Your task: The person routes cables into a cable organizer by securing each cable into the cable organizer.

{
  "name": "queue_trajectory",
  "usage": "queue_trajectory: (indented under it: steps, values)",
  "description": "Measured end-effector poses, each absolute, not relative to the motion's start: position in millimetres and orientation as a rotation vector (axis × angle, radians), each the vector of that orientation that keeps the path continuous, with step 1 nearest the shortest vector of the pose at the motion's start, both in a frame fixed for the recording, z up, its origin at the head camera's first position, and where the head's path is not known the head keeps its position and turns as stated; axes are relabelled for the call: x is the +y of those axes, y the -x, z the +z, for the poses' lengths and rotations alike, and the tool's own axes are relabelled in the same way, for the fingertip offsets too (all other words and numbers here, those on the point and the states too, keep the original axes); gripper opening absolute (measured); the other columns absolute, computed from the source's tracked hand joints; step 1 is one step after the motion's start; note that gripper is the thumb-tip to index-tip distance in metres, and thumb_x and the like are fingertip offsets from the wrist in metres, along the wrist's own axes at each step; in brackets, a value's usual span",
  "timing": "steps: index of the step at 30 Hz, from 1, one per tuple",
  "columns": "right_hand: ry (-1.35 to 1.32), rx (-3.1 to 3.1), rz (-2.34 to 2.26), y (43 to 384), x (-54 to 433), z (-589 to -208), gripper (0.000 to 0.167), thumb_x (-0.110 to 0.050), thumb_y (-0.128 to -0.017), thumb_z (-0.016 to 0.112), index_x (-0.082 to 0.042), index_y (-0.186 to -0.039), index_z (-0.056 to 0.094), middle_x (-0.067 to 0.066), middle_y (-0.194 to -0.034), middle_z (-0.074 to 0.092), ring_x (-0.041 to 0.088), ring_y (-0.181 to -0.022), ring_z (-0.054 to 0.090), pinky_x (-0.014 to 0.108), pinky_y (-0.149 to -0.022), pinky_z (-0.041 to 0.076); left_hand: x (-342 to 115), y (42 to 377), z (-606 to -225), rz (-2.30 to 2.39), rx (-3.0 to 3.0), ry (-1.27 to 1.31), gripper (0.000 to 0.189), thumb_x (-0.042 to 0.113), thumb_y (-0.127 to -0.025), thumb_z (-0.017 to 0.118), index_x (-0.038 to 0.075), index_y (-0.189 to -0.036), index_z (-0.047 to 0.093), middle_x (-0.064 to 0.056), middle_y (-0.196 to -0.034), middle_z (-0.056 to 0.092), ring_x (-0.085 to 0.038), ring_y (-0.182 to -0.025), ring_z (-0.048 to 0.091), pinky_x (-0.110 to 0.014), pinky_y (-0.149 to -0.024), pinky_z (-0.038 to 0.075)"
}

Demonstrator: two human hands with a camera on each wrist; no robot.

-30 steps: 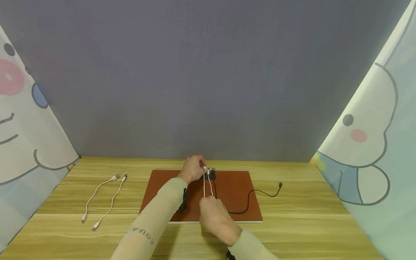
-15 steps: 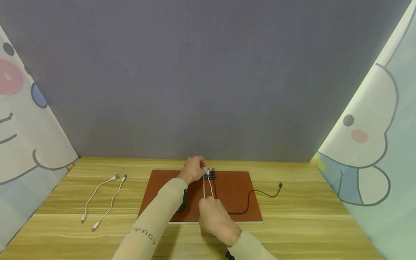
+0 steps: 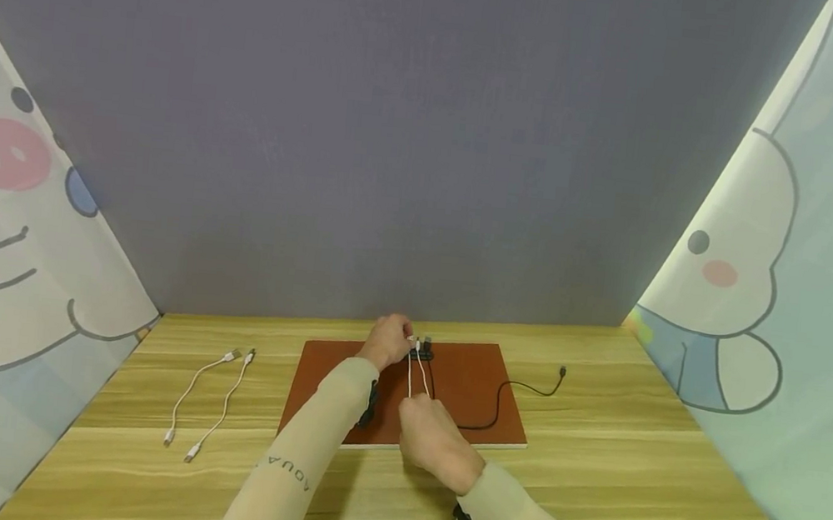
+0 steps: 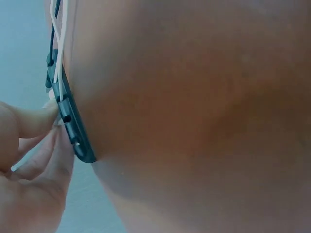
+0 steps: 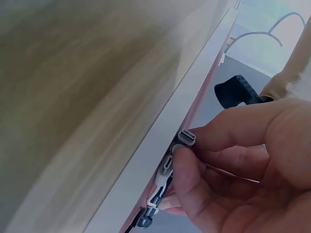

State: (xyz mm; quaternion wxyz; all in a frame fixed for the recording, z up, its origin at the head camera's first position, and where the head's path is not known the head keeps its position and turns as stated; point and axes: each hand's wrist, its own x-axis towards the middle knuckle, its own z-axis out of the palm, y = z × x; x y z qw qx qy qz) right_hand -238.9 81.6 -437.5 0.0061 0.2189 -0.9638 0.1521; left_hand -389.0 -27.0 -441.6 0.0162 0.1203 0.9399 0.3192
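Observation:
A black cable holder (image 3: 420,355) lies at the far edge of a reddish-brown board (image 3: 468,382). My left hand (image 3: 386,342) is at its left end; in the left wrist view, thumb and fingers pinch a white cable's end behind the holder (image 4: 70,121), mostly hidden by the fingers. Two white cables (image 4: 60,48) and a black one sit in the holder's slots, while other slots show bare. My right hand (image 3: 437,442) is over the board's near edge. In the right wrist view its thumb and finger pinch a white cable by its USB-C plug (image 5: 187,137); a second white plug (image 5: 167,164) hangs beside it.
Two white cables (image 3: 185,393) lie apart on the wooden table (image 3: 591,478) at the left. A black cable (image 3: 500,394) trails rightward off the board. Behind stands a grey wall (image 3: 410,167); printed curtains (image 3: 832,250) flank the table.

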Motion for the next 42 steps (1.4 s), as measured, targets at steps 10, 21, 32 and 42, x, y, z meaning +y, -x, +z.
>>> queue_trajectory:
  steps: [10, 21, 32, 42]
  values:
    - [-0.656, -3.048, 0.522, 239.6, 82.4, -436.6, 0.036, 0.01, -0.084, 0.067, -0.012, -0.06, 0.051, -0.004, -0.056, 0.041, 0.006, -0.046, 0.032, 0.019, -0.04, 0.029, -34.9, 382.9, -436.2, 0.861, 2.924, -0.424, 0.027, 0.009, -0.101, 0.062, 0.0, -0.126, 0.066, -0.018, -0.127, 0.064, -0.03, -0.106, 0.065, -0.039, -0.08, 0.055]
    - [-0.626, -3.075, 0.544, 240.4, 83.9, -432.6, 0.025, 0.01, -0.084, 0.068, -0.007, -0.069, 0.059, 0.001, -0.067, 0.051, 0.008, -0.049, 0.036, 0.021, -0.042, 0.032, -65.7, 376.4, -415.7, 0.589, 3.055, -0.573, 0.023, 0.002, -0.098, 0.062, 0.001, -0.12, 0.068, -0.015, -0.12, 0.067, -0.033, -0.107, 0.066, -0.043, -0.087, 0.056]
    - [-0.633, -3.081, 0.593, 238.3, 82.3, -434.8, 0.029, 0.012, -0.086, 0.067, -0.008, -0.067, 0.057, 0.001, -0.065, 0.05, 0.008, -0.047, 0.035, 0.021, -0.04, 0.03, -108.1, 380.5, -394.0, 0.045, 3.141, -0.615, 0.023, 0.004, -0.096, 0.065, 0.006, -0.119, 0.069, -0.01, -0.118, 0.069, -0.03, -0.099, 0.069, -0.047, -0.08, 0.058]
    - [-0.641, -3.081, 0.568, 236.5, 80.8, -434.5, 0.023, 0.011, -0.086, 0.067, -0.006, -0.072, 0.061, 0.004, -0.07, 0.056, 0.009, -0.049, 0.039, 0.021, -0.042, 0.034, -157.4, 382.7, -385.2, 0.001, 3.157, -0.482, 0.028, 0.004, -0.095, 0.064, 0.003, -0.122, 0.068, -0.015, -0.12, 0.067, -0.035, -0.1, 0.068, -0.051, -0.078, 0.057]
